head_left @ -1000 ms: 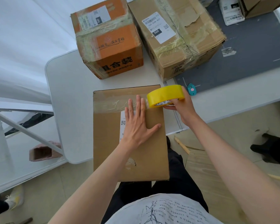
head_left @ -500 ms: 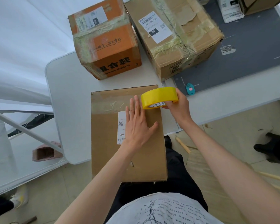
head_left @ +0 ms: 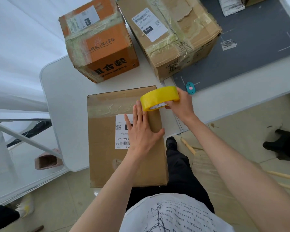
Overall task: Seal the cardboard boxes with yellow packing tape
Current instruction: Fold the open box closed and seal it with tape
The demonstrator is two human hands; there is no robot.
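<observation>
Tape roll sits up at centre frame, the right hand curled round its far side with the fingers clamped on the ring, poised over the right edge of the near box. The left hand lies flat on that box's top, fingers straight and close together, thumb splayed toward the right edge, partly covering the white shipping label. A pale, wrinkled strip of older tape crosses the lid just above the fingertips.

The step looks like running a band across the lid, and to do it well the roll wants to travel low and level, toward the left of the frame, while the flat palm pins the carton so it does not skate on the smooth white table. Whether a free end is already stuck down cannot be told from here.

Materials now: the roll is glossy, bright yellow, a broad hoop with a printed core. The near box is plain matte brown card, flat and rectangular, its lower end overhanging the table. In the upper middle stand an orange printed box and a larger brown box, both bound in crinkled tape. A small teal cutter rests just right of the roll on a dark grey mat
</observation>
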